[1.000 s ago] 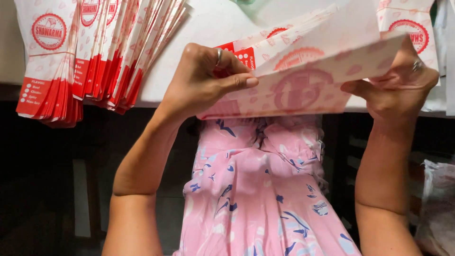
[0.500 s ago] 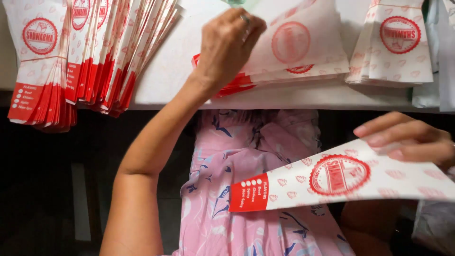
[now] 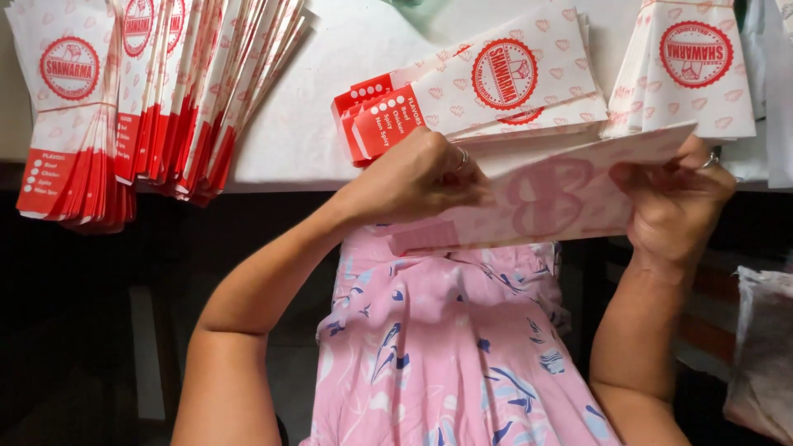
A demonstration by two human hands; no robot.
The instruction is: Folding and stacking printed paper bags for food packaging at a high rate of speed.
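Bare tabletop [image 3: 330,107] between bag stacks [image 3: 157,91]

A white tabletop [image 3: 330,124] carries stacks of printed paper food sleeves, white with red emblems and red ends. At the left a large fanned pile [image 3: 149,99] hangs over the near edge. Near the middle a small flat stack [image 3: 487,83] lies slanted, its red ends pointing left. At the right another stack [image 3: 694,70] lies just beside it, reaching toward the tabletop's front edge.

Red-and-white paper sleeves [image 3: 496,83] stacked on white table [image 3: 330,124]
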